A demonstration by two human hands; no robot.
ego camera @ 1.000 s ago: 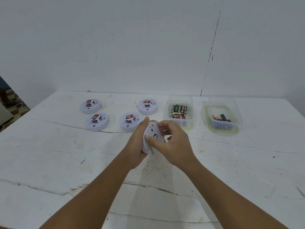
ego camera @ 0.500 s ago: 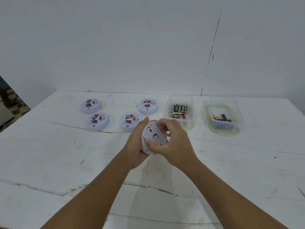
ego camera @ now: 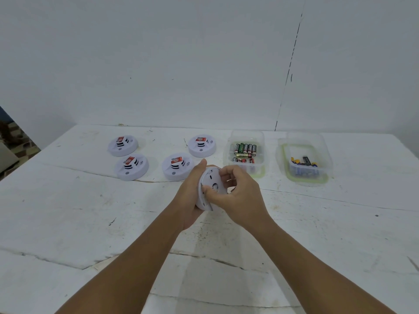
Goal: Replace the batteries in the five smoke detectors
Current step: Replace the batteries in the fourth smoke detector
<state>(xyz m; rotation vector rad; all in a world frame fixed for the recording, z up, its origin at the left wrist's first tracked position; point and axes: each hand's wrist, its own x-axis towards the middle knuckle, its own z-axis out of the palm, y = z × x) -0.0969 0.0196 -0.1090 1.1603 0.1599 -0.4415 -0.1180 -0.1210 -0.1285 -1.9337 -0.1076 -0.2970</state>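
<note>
Both hands hold a white round smoke detector (ego camera: 210, 177) above the table's middle, its back plate tilted toward me. My left hand (ego camera: 189, 196) cups it from the left. My right hand (ego camera: 242, 196) grips the back plate, thumb on its near edge and fingers curled over the far rim. Several more white detectors with red labels lie behind: far left (ego camera: 122, 145), left (ego camera: 132, 167), middle (ego camera: 177, 166) and back (ego camera: 201, 146). A clear tub (ego camera: 227, 152) holds several green and red batteries (ego camera: 244, 149). A second clear tub (ego camera: 281, 159) holds a few batteries (ego camera: 305, 162).
The white table (ego camera: 68, 211) has cracks and scuffs across its top. A white wall (ego camera: 204, 64) rises right behind the table. At the far left edge the floor and some furniture (ego camera: 9, 143) show past the table's corner.
My right hand has turned on the detector's back plate: the thumb slid along the near edge and the fingers shifted over the far rim. The detector stays in place between both hands.
</note>
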